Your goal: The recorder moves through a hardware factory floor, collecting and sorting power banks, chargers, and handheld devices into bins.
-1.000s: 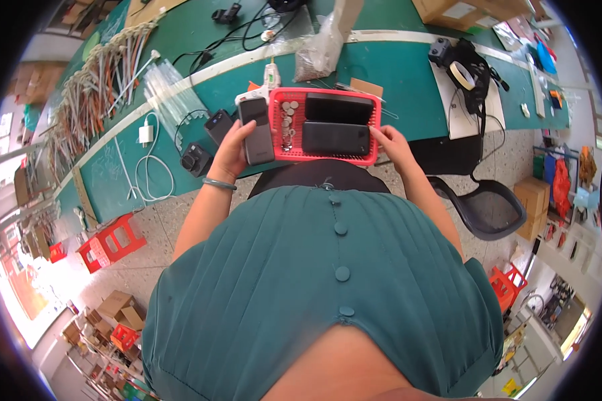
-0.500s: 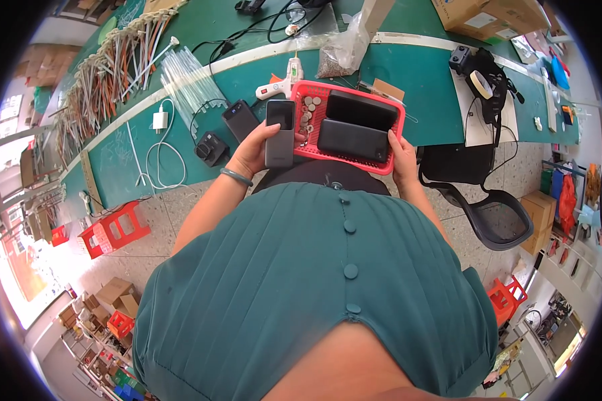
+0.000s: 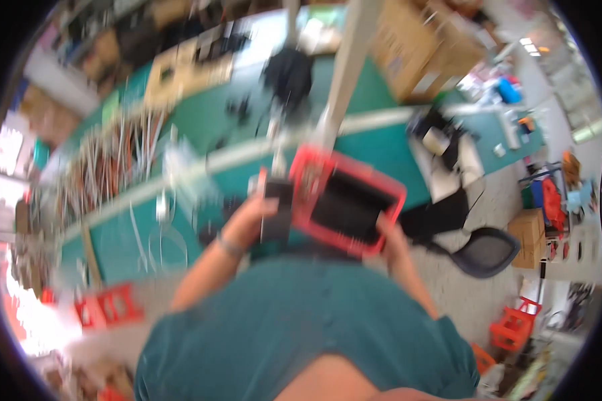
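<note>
The picture is blurred by motion. My left hand (image 3: pixel 253 217) is shut around a dark flat phone-like device (image 3: pixel 276 210), held upright beside the left edge of a red plastic tray (image 3: pixel 394 200). My right hand (image 3: pixel 389 237) grips the tray's lower right corner. The tray is lifted in front of my chest and tilted, with dark flat devices lying in it. A bracelet sits on my left wrist.
A long green workbench (image 3: pixel 374 150) runs behind the tray, with bundles of cables (image 3: pixel 107 167) at its left and dark gear on top. A black office chair (image 3: pixel 485 250) stands at the right. Red stools (image 3: pixel 110 307) sit on the floor at the left, cardboard boxes (image 3: pixel 424 47) behind.
The view has swung and blurred. The tray has come off the bench and tilted, still held at its right corner. My left hand keeps the dark device beside it.
</note>
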Available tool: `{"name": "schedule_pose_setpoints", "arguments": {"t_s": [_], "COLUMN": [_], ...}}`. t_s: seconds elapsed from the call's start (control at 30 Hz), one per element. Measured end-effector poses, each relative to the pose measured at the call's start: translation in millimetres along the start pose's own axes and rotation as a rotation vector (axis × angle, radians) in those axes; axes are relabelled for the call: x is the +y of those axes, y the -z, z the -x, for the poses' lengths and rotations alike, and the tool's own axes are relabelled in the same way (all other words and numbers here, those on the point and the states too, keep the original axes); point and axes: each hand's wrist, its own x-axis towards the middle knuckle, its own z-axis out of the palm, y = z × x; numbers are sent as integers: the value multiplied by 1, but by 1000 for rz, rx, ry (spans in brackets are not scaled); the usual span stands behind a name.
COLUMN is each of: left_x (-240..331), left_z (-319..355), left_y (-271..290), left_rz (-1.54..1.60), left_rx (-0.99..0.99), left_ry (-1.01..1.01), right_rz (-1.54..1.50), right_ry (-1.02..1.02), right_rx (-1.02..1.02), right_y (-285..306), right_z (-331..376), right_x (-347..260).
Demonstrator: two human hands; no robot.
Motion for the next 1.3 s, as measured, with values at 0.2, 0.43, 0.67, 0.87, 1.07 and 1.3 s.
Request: {"name": "schedule_pose_setpoints", "arguments": {"t_s": [0.2, 0.43, 0.67, 0.87, 1.07, 1.3], "left_x": [18, 73, 77, 34, 11, -3], "left_z": [-16, -35, -30, -4, 21, 47], "left_y": [-8, -88, -39, 3, 10, 28], "left_rz": [200, 485, 445, 494, 462, 499], "left_rx": [-11, -248, -83, 128, 249, 399], "left_ry": [221, 119, -140, 57, -12, -157], "right_rz": [-107, -304, -207, -106, -192, -125], "right_ry": [107, 316, 790, 914, 1058, 925], "right_rx": [-78, 60, -29, -150, 43, -19], "right_y": [-4, -8, -51, -90, -173, -243], "right_z": [36, 72, 93, 84, 47, -48], "right_x": [-34, -132, -336, -500, -597, -648]}}
